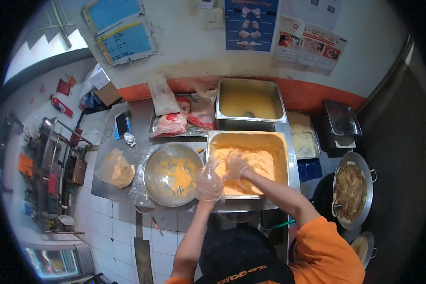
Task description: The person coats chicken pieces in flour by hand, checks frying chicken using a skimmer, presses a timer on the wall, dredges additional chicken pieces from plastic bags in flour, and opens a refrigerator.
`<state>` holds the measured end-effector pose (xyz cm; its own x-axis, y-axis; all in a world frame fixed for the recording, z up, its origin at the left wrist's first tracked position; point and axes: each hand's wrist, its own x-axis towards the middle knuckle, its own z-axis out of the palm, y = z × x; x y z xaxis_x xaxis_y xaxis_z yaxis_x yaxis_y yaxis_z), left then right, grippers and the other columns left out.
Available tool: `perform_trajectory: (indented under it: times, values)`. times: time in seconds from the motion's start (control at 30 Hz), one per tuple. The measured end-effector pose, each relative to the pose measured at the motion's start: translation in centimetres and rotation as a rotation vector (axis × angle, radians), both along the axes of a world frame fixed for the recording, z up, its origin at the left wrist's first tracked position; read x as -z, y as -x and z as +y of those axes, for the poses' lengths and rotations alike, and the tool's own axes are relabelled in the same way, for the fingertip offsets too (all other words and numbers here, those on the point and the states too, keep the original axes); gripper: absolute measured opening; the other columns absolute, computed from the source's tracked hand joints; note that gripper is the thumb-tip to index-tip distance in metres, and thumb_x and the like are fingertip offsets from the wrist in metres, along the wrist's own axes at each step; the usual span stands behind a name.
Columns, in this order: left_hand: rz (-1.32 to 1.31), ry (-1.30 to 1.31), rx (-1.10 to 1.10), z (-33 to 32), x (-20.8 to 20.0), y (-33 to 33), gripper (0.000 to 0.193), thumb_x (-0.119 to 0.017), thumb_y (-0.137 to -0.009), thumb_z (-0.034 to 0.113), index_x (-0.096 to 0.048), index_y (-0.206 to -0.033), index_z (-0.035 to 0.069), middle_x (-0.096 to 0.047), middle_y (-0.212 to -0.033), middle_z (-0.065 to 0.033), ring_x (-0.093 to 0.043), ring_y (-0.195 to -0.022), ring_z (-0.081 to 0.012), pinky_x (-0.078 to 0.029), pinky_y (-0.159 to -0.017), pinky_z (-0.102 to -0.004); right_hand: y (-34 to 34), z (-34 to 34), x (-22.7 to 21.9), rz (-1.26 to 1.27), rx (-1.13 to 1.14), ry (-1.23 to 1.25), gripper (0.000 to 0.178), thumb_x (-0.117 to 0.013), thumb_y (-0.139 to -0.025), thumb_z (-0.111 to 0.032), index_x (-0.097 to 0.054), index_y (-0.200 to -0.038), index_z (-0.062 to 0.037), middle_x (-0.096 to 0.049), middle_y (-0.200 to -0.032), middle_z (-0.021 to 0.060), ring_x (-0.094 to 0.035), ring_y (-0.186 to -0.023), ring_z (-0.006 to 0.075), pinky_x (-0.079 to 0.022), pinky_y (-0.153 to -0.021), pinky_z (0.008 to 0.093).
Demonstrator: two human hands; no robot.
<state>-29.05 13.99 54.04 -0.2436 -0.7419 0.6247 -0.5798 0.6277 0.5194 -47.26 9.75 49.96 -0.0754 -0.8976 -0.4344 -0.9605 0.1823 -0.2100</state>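
Powder, pale orange, fine and lumpy, lies in uneven mounds inside a deep rectangular steel pan with rounded corners. Right hand, in a thin clear plastic glove: over the powder in the pan's left half, fingers loosely spread and touching its surface; whether any is gripped, cannot tell. Left hand, in wrinkled clear plastic: at the pan's left edge, with the powder just to its right; finger closure and contents cannot be told. Round, shallow metal bowl just left of the left hand: smooth wall, orange-yellow residue smeared in patches.
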Motion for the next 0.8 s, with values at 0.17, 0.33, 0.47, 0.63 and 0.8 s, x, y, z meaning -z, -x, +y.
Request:
perform_trajectory:
  times: [0.17, 0.33, 0.47, 0.63, 0.8]
  values:
    - [0.052, 0.016, 0.041, -0.6, -0.2, -0.1, 0.054, -0.059, -0.085, -0.003, -0.056, -0.139, -0.003, -0.07, -0.117, -0.0246, -0.069, -0.096, -0.0453, -0.056, -0.081, -0.0476, 0.0, 2.2, 1.9, -0.01, -0.769, -0.196, 0.093, -0.074, -0.087, -0.055, -0.039, -0.157, -0.0044, -0.037, -0.162, 0.0289, -0.036, -0.149, 0.0512, -0.034, -0.12, 0.0597]
    - [0.027, -0.112, 0.061, 0.2, 0.1, -0.5, 0.062, -0.059, -0.079, -0.006, -0.054, -0.14, -0.005, -0.066, -0.131, -0.0253, -0.067, -0.098, -0.046, -0.055, -0.086, -0.05, 5.6, 7.6, -5.8, 0.096, -0.609, -0.13, 0.063, -0.069, -0.094, -0.032, -0.049, -0.147, -0.0064, -0.05, -0.149, 0.0302, -0.053, -0.139, 0.0397, -0.041, -0.115, 0.0567]
    - [-0.041, 0.005, 0.029, -0.1, 0.2, -0.4, 0.062, -0.06, -0.079, -0.006, -0.054, -0.141, -0.004, -0.067, -0.132, -0.0235, -0.068, -0.097, -0.0426, -0.054, -0.085, -0.0474, 8.8, 7.3, -4.0, 0.191, -0.516, -0.121, 0.055, -0.071, -0.092, -0.026, -0.055, -0.141, -0.0061, -0.065, -0.127, 0.0259, -0.065, -0.123, 0.0351, -0.051, -0.105, 0.0453]
    - [0.169, -0.313, 0.025, 0.4, 1.7, -0.1, 0.048, -0.059, -0.088, -0.003, -0.06, -0.136, 0.001, -0.071, -0.107, -0.0205, -0.067, -0.083, -0.0389, -0.054, -0.072, -0.0444, 9.6, 5.8, -3.4, 0.226, -0.726, -0.269, 0.054, -0.065, -0.095, -0.041, -0.066, -0.128, 0.0029, -0.071, -0.117, 0.0271, -0.067, -0.115, 0.0372, -0.054, -0.097, 0.0429]
    - [0.122, -0.217, -0.081, 0.7, 1.9, -1.3, 0.047, -0.059, -0.09, 0.001, -0.062, -0.137, 0.006, -0.071, -0.107, -0.0208, -0.066, -0.082, -0.0394, -0.055, -0.073, -0.0455, 7.4, 2.8, -7.6, -0.175, -0.02, -0.032, 0.064, -0.072, -0.089, -0.053, -0.068, -0.133, -0.0051, -0.066, -0.133, 0.0267, -0.065, -0.12, 0.045, -0.053, -0.104, 0.0485]
